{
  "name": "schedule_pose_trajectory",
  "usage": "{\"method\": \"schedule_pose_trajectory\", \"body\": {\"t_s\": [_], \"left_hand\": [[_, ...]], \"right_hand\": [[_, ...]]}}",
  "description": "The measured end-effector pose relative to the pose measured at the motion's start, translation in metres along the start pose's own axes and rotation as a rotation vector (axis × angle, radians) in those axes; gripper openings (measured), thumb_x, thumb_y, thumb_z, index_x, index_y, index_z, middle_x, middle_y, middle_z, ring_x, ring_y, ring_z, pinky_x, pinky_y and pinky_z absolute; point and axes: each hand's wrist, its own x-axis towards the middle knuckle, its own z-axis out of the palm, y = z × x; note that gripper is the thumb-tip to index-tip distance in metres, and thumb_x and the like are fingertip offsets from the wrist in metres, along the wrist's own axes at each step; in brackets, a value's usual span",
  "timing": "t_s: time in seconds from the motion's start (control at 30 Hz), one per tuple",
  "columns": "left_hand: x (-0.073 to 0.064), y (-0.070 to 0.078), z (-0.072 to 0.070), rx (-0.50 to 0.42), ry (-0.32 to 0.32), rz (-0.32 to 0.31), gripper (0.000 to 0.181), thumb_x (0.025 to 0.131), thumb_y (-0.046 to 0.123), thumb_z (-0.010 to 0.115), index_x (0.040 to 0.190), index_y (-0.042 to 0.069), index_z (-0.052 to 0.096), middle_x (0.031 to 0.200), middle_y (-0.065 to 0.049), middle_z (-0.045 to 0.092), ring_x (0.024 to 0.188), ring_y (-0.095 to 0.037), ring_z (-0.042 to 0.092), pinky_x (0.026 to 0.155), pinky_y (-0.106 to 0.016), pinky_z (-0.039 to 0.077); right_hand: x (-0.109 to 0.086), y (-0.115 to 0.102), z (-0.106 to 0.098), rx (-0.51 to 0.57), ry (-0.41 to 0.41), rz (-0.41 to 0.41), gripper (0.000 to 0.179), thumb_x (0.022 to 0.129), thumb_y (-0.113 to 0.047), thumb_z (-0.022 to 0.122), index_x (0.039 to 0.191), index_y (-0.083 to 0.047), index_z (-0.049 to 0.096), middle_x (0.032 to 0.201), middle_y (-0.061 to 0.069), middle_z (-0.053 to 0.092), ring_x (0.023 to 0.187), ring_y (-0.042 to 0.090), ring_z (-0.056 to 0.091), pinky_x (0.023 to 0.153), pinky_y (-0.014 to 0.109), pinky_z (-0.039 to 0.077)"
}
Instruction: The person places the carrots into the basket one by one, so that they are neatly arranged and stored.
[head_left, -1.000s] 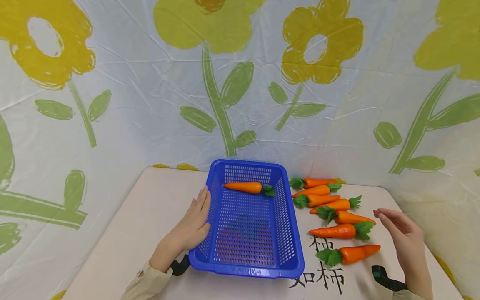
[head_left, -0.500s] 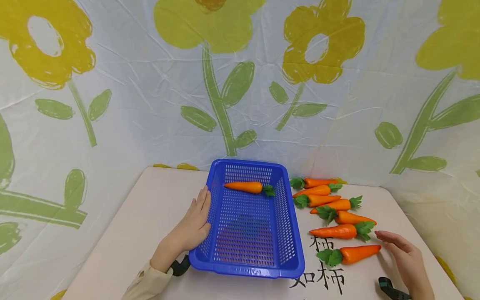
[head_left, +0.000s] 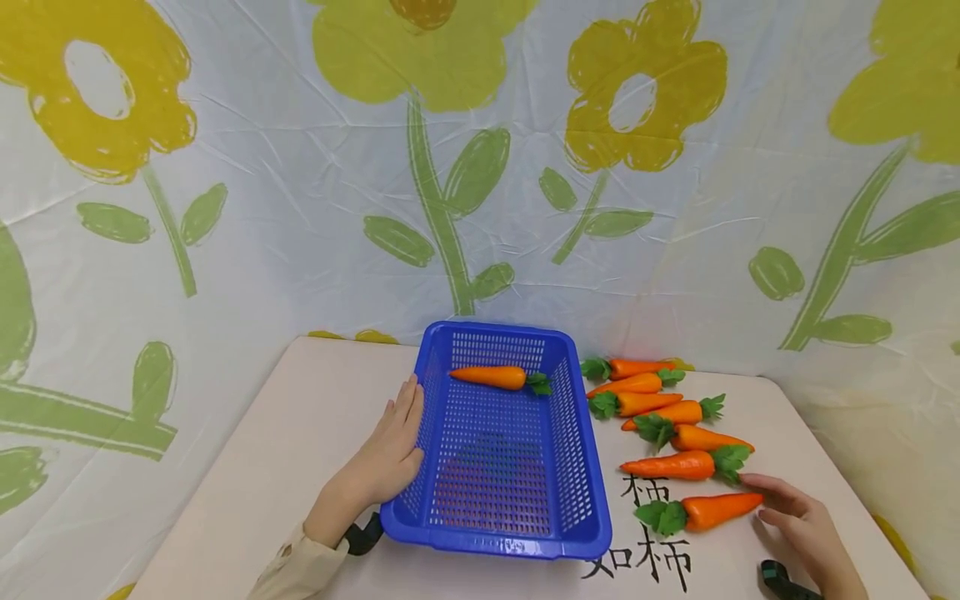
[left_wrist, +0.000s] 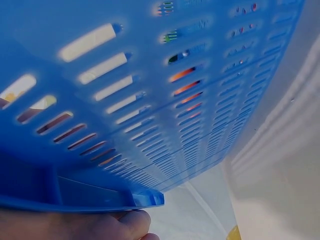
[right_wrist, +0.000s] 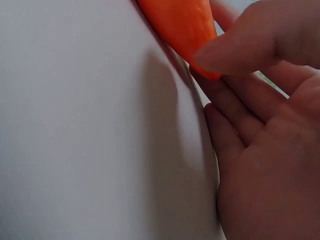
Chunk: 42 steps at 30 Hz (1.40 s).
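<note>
My left hand (head_left: 390,454) lies with straight fingers along the left side of a blue plastic basket (head_left: 495,546), touching its rim. In the left wrist view, fingertips (left_wrist: 132,225) show just below the rim of the slotted basket wall (left_wrist: 150,110). One orange carrot (head_left: 491,377) with green leaves lies inside at the far end. My right hand (head_left: 802,525) reaches to the tip of the nearest carrot (head_left: 720,510) on the table. In the right wrist view, the thumb overlaps that carrot's tip (right_wrist: 185,35) and the other fingers extend behind it; no firm grip shows.
Several more carrots (head_left: 667,465) lie in a loose column right of the basket, leaves pointing either way. The pale table (head_left: 277,442) bears black written characters (head_left: 663,558). A flower-patterned cloth (head_left: 300,208) hangs behind and at both sides.
My right hand has come down and toward the nearest carrot, its fingers now around the tip. The left hand stays on the basket, and the carrots have not moved.
</note>
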Motion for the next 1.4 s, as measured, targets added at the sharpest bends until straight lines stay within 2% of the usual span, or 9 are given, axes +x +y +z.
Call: {"method": "schedule_pose_trajectory", "body": {"t_s": [0.2, 0.5, 0.67, 0.87, 0.97, 1.07, 1.17, 1.4], "left_hand": [[0.0000, -0.0011, 0.0001, 0.003, -0.009, 0.003, 0.078, 0.092, 0.006, 0.045, 0.154, -0.008, 0.001, 0.164, -0.021, -0.010, 0.151, -0.034, -0.005, 0.119, -0.056, 0.006], [-0.0003, 0.0002, 0.0004, 0.009, 0.018, 0.021, 0.078, 0.091, 0.004, 0.046, 0.154, -0.010, 0.003, 0.163, -0.023, -0.006, 0.150, -0.039, 0.000, 0.118, -0.058, 0.008], [-0.0009, 0.0001, 0.0007, 0.004, 0.032, 0.030, 0.078, 0.090, 0.003, 0.046, 0.154, -0.011, 0.005, 0.163, -0.024, -0.005, 0.150, -0.039, 0.001, 0.117, -0.060, 0.009], [-0.0018, 0.0006, 0.0002, -0.004, 0.039, 0.035, 0.077, 0.090, 0.003, 0.046, 0.153, -0.011, 0.005, 0.163, -0.024, -0.005, 0.150, -0.039, 0.000, 0.118, -0.059, 0.009], [-0.0014, 0.0012, -0.0002, -0.003, 0.043, 0.042, 0.077, 0.090, 0.003, 0.045, 0.153, -0.012, 0.005, 0.163, -0.024, -0.004, 0.150, -0.039, 0.000, 0.117, -0.060, 0.009], [-0.0012, 0.0009, -0.0003, -0.003, 0.041, 0.036, 0.077, 0.090, 0.003, 0.045, 0.153, -0.012, 0.005, 0.163, -0.024, -0.005, 0.150, -0.038, -0.002, 0.118, -0.059, 0.008], [-0.0009, 0.0008, -0.0011, -0.002, 0.038, 0.035, 0.077, 0.090, 0.003, 0.046, 0.153, -0.012, 0.004, 0.163, -0.024, -0.005, 0.150, -0.037, -0.002, 0.118, -0.059, 0.008], [0.0007, -0.0005, -0.0014, 0.009, 0.014, 0.022, 0.078, 0.091, 0.004, 0.046, 0.154, -0.010, 0.002, 0.164, -0.022, -0.007, 0.150, -0.038, -0.001, 0.118, -0.057, 0.007]], "right_hand": [[-0.0002, 0.0023, 0.0003, -0.025, -0.024, 0.000, 0.037, 0.085, 0.011, 0.064, 0.122, 0.011, 0.062, 0.108, -0.020, 0.069, 0.099, -0.014, 0.055, 0.080, 0.004, 0.042], [-0.0029, -0.0038, -0.0034, -0.160, -0.078, 0.122, 0.038, 0.085, -0.003, 0.073, 0.119, 0.011, 0.063, 0.102, -0.022, 0.066, 0.091, -0.007, 0.057, 0.076, 0.009, 0.045], [-0.0032, -0.0064, -0.0035, -0.158, -0.109, 0.191, 0.043, 0.083, -0.008, 0.077, 0.119, 0.010, 0.064, 0.101, -0.019, 0.067, 0.089, 0.000, 0.059, 0.076, 0.014, 0.048], [-0.0027, -0.0062, -0.0019, -0.049, -0.130, 0.238, 0.040, 0.081, -0.004, 0.078, 0.116, 0.011, 0.066, 0.099, -0.017, 0.067, 0.088, 0.003, 0.061, 0.077, 0.017, 0.052], [-0.0036, -0.0063, -0.0015, -0.052, -0.121, 0.256, 0.042, 0.081, -0.006, 0.078, 0.117, 0.011, 0.066, 0.099, -0.017, 0.068, 0.088, 0.003, 0.061, 0.076, 0.018, 0.052], [-0.0043, -0.0061, -0.0013, -0.094, -0.117, 0.251, 0.044, 0.081, -0.009, 0.079, 0.117, 0.011, 0.065, 0.099, -0.018, 0.068, 0.088, 0.001, 0.061, 0.076, 0.018, 0.051], [-0.0048, -0.0057, -0.0006, -0.087, -0.101, 0.248, 0.041, 0.082, -0.008, 0.078, 0.117, 0.011, 0.066, 0.099, -0.019, 0.067, 0.088, 0.001, 0.061, 0.076, 0.018, 0.052], [-0.0054, -0.0048, -0.0003, -0.083, -0.075, 0.163, 0.035, 0.085, -0.003, 0.074, 0.116, 0.011, 0.067, 0.099, -0.027, 0.064, 0.088, -0.004, 0.061, 0.075, 0.015, 0.052]]}}
